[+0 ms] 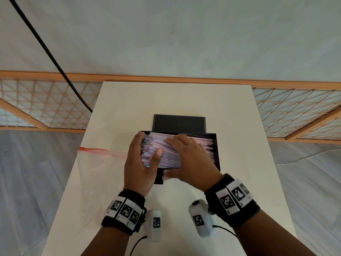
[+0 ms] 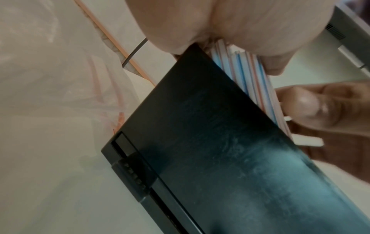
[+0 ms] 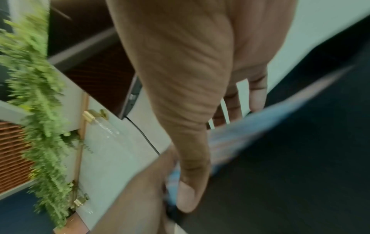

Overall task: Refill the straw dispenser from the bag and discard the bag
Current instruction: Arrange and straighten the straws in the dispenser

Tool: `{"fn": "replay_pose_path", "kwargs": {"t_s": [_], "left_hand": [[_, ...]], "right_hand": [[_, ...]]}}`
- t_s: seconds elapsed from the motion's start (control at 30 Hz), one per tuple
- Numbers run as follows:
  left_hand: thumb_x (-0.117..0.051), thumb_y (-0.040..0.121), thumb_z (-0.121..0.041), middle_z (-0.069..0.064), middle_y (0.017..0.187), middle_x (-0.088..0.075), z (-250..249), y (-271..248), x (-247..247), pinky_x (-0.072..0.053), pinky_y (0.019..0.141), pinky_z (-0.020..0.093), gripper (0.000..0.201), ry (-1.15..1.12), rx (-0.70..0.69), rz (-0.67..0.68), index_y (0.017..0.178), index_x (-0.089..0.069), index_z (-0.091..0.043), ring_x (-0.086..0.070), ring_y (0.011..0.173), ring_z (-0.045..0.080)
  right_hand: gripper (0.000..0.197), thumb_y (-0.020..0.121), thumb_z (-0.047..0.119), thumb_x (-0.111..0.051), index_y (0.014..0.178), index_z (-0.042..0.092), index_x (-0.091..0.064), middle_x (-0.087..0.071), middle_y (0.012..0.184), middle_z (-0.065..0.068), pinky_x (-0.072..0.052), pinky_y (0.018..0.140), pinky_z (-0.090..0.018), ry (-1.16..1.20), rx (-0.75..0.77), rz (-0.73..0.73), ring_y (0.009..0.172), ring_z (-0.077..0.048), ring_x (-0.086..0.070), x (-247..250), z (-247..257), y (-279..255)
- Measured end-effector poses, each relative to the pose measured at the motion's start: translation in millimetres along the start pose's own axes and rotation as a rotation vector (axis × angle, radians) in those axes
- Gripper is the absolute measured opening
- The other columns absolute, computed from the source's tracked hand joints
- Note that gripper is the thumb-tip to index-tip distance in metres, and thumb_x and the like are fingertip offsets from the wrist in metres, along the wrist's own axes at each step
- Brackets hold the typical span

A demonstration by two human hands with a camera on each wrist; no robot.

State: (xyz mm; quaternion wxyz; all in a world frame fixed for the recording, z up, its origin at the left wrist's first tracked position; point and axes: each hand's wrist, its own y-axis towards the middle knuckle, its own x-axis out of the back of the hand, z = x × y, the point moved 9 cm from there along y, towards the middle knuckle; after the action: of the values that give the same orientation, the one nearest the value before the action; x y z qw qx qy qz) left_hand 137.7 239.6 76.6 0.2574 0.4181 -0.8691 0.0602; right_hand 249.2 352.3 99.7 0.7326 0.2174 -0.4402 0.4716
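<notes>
A black straw dispenser (image 1: 216, 145) stands mid-table with its lid (image 1: 179, 123) tipped back, heaped with striped paper straws (image 1: 166, 159). My left hand (image 1: 142, 152) cups the left end of the heap, fingers along the end wall and thumb laid on top. My right hand (image 1: 182, 154) lies flat over the heap with fingers spread and its thumb by the front wall. The clear bag (image 1: 92, 174) with a red zip strip (image 1: 92, 149) lies flat at the table's left edge. The left wrist view shows the dispenser's dark side (image 2: 220, 150) and straw ends (image 2: 250, 76) under my palm. The right wrist view is blurred.
The white table (image 1: 239, 111) is narrow, with floor close on both sides. Wooden lattice screens (image 1: 46, 104) lie behind it. A black cable (image 1: 55, 60) hangs down to the table's back left corner. A thin white cable (image 1: 304, 157) runs over the floor at the right.
</notes>
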Motion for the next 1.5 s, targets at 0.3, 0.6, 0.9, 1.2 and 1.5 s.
{"fn": "replay_pose_path", "kwargs": {"t_s": [0.3, 0.6, 0.9, 1.2, 1.5], "left_hand": [[-0.056, 0.093, -0.055, -0.007, 0.140, -0.055, -6, 0, 2, -0.051, 0.098, 0.021, 0.064, 0.032, 0.021, -0.039, 0.146, -0.040, -0.024, -0.060, 0.119, 0.010], [-0.054, 0.094, -0.049, -0.009, 0.138, -0.057, -16, 3, 0, -0.044, 0.103, 0.023, 0.053, 0.033, -0.014, -0.062, 0.140, -0.050, -0.023, -0.056, 0.122, 0.007], [-0.053, 0.092, -0.054, -0.016, 0.129, -0.061, -13, 6, -1, -0.047, 0.096, 0.017, 0.052, -0.021, 0.019, -0.062, 0.138, -0.051, -0.031, -0.059, 0.111, -0.007], [-0.056, 0.092, -0.050, -0.012, 0.131, -0.063, -16, 0, 5, -0.050, 0.100, 0.025, 0.051, -0.092, 0.000, -0.061, 0.137, -0.053, -0.028, -0.060, 0.119, 0.002], [-0.057, 0.094, -0.043, -0.014, 0.139, -0.056, -15, 1, 4, -0.045, 0.105, 0.021, 0.051, -0.095, -0.033, -0.056, 0.141, -0.050, -0.026, -0.055, 0.127, 0.000]], "right_hand": [[0.069, 0.073, 0.045, -0.082, 0.132, 0.026, -0.053, -0.052, 0.129, 0.005, -0.040, 0.100, -0.033, 0.059, -0.011, -0.207, 0.117, -0.014, -0.049, 1, 9, -15], [0.068, 0.077, 0.039, -0.081, 0.136, 0.020, -0.053, -0.056, 0.131, 0.001, -0.049, 0.098, -0.044, 0.040, -0.048, -0.052, 0.120, -0.023, -0.053, -21, 16, 4], [0.060, 0.074, 0.039, -0.081, 0.127, 0.024, -0.058, -0.067, 0.119, 0.003, -0.054, 0.089, -0.046, 0.053, -0.025, -0.034, 0.107, -0.022, -0.062, -23, 14, 16], [0.055, 0.069, 0.049, -0.080, 0.116, 0.029, -0.062, -0.074, 0.104, 0.005, -0.058, 0.083, -0.040, 0.082, -0.017, 0.025, 0.093, -0.021, -0.070, -31, 14, 28], [0.056, 0.064, 0.046, -0.085, 0.113, 0.027, -0.066, -0.075, 0.100, 0.006, -0.061, 0.078, -0.037, 0.101, -0.032, 0.145, 0.087, -0.019, -0.070, -40, 15, 36]]}}
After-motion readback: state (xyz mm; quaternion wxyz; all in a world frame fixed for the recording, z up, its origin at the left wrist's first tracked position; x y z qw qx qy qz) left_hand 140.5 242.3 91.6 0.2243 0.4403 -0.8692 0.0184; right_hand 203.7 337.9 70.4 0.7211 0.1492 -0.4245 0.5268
